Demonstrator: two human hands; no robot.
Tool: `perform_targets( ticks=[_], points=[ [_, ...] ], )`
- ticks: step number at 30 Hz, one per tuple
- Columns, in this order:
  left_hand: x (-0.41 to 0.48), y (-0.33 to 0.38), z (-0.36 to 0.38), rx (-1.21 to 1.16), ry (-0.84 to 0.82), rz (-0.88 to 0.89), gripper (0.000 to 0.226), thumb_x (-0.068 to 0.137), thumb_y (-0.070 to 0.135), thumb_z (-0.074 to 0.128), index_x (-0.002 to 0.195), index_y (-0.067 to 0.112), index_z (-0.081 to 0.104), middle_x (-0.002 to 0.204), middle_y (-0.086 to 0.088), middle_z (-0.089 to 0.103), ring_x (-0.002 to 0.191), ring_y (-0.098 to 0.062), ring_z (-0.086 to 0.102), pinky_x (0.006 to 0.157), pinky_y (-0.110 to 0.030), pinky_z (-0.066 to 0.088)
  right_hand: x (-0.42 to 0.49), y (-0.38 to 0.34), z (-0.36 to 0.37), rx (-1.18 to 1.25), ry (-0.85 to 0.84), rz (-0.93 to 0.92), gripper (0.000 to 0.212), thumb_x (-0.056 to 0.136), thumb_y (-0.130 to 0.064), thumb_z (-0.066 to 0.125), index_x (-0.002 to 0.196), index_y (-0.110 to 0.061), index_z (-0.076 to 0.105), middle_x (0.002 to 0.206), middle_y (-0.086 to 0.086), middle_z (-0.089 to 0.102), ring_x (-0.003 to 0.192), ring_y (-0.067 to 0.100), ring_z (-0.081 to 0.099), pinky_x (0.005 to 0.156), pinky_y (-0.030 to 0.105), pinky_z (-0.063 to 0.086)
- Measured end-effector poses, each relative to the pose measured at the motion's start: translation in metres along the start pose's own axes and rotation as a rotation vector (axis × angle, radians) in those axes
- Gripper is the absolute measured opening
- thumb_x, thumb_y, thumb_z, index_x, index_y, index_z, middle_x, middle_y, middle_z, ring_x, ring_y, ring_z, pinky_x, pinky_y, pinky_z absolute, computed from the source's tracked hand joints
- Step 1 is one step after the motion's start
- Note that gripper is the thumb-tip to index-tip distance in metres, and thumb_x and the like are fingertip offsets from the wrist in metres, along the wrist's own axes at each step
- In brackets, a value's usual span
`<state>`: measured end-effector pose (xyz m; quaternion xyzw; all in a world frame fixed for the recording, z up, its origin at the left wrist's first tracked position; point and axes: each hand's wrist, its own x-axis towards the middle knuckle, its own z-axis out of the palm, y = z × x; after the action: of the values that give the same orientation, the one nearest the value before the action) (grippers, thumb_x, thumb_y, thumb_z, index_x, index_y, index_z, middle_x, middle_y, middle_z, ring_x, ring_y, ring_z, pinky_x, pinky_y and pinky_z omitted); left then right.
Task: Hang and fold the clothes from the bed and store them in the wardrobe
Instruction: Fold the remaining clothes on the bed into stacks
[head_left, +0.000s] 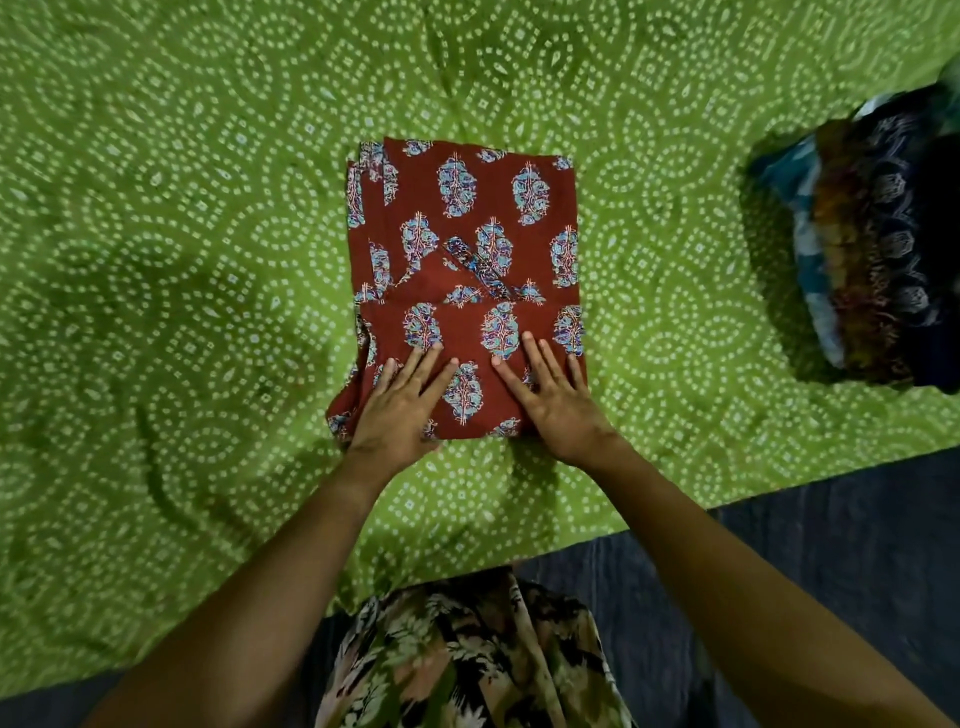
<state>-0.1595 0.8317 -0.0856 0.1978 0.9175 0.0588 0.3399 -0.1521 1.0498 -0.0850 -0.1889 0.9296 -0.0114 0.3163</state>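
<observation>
A rust-red garment (462, 244) with blue leaf prints lies folded into a rectangle in the middle of the bed. My left hand (402, 405) rests flat on its near left part, fingers straight and spread. Beside it, my right hand (550, 395) lies flat on the near right part, fingers straight too. Both palms press the cloth down near its front edge. A stack of folded dark and blue clothes (872, 249) sits at the right of the bed, apart from the red garment.
The bed is covered by a green sheet (182, 260) with white dotted patterns. Its near edge runs diagonally from lower left to right. A dark floor (831, 571) shows below it. No wardrobe is in view.
</observation>
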Motion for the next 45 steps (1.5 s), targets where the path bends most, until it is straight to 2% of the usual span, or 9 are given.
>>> perform_targets(
  ticks=[8,12,14,23,28,32,36,40,45],
  points=[
    [0.001,0.020,-0.039,0.013,-0.321,-0.033,0.081,0.084,-0.007,0.044,0.150,0.019,0.004,0.157,-0.012,-0.003,0.145,-0.029,0.003,0.116,-0.046,0.010,0.000,-0.002,-0.041,0.145,-0.322,-0.006,0.067,0.096,0.000,0.030,0.151,-0.024,0.003,0.157,0.018,0.005,0.144,0.033,0.012,0.115,0.040,0.020],
    [-0.006,0.016,-0.092,-0.204,-0.577,-0.028,0.048,0.080,0.004,0.055,0.126,0.014,0.056,0.117,-0.012,0.063,0.084,-0.018,0.063,0.067,-0.018,0.050,-0.008,0.010,-0.098,0.329,-0.643,-0.094,0.052,0.087,0.008,0.041,0.137,-0.007,0.043,0.124,0.013,0.053,0.095,0.027,0.058,0.061,0.020,0.049],
    [-0.002,0.012,-0.120,-0.242,-0.488,-0.035,0.033,0.080,0.008,0.062,0.113,0.010,0.063,0.105,-0.011,0.068,0.065,-0.012,0.057,0.053,-0.015,0.044,-0.002,0.020,-0.116,0.360,-0.612,-0.097,0.052,0.082,0.012,0.044,0.132,-0.002,0.048,0.128,0.014,0.055,0.104,0.027,0.056,0.073,0.025,0.047],
    [0.055,-0.013,-0.143,-0.342,0.468,-0.172,0.048,0.081,0.005,0.058,0.128,0.012,0.052,0.123,-0.013,0.058,0.111,-0.030,0.054,0.097,-0.038,0.043,0.067,0.062,-0.127,0.269,-0.022,0.210,0.042,0.086,-0.006,0.051,0.129,-0.006,0.049,0.125,0.023,0.054,0.115,0.035,0.052,0.089,0.036,0.045],
    [0.036,0.018,-0.083,-1.358,0.742,-0.752,0.025,0.076,-0.002,0.067,0.100,0.004,0.062,0.103,-0.014,0.067,0.077,-0.014,0.056,0.067,-0.015,0.044,0.093,0.050,-0.101,0.414,-0.036,0.244,0.039,0.092,-0.018,0.054,0.129,-0.004,0.048,0.128,0.024,0.045,0.119,0.038,0.047,0.098,0.039,0.042],
    [0.021,0.029,-0.052,-2.139,0.318,-1.157,0.038,0.085,0.013,0.063,0.123,0.009,0.056,0.113,0.007,0.059,0.091,-0.009,0.056,0.053,-0.017,0.033,0.092,0.043,-0.086,0.691,0.315,0.569,0.063,0.082,-0.025,0.070,0.134,-0.005,0.039,0.133,0.023,0.034,0.124,0.038,0.040,0.104,0.037,0.038],
    [0.030,0.034,-0.046,-2.272,0.201,-1.139,0.020,0.081,0.024,0.070,0.083,0.011,0.055,0.079,0.001,0.043,0.071,-0.010,0.043,0.074,-0.022,0.043,0.095,0.057,-0.040,1.234,0.243,0.951,0.127,0.033,-0.079,0.077,0.131,-0.006,0.045,0.128,0.016,0.055,0.124,0.032,0.049,0.100,0.043,0.046],
    [0.041,0.036,-0.043,-2.259,0.239,-1.163,0.018,0.078,0.024,0.072,0.088,0.018,0.059,0.081,0.005,0.049,0.070,-0.008,0.044,0.067,-0.019,0.041,0.078,0.053,-0.050,1.704,0.271,0.896,0.054,0.057,-0.030,0.089,0.100,-0.005,0.067,0.093,0.006,0.071,0.078,0.018,0.069,0.078,0.036,0.057],
    [0.042,0.054,-0.064,-2.433,0.400,-0.996,0.012,0.083,0.005,0.059,0.087,0.017,0.062,0.067,0.003,0.070,0.055,-0.009,0.064,0.040,-0.013,0.045,0.056,0.059,-0.068,1.926,0.117,0.681,0.044,0.064,-0.007,0.083,0.105,-0.005,0.067,0.086,0.006,0.074,0.078,0.021,0.071,0.072,0.042,0.058]
  ],
)
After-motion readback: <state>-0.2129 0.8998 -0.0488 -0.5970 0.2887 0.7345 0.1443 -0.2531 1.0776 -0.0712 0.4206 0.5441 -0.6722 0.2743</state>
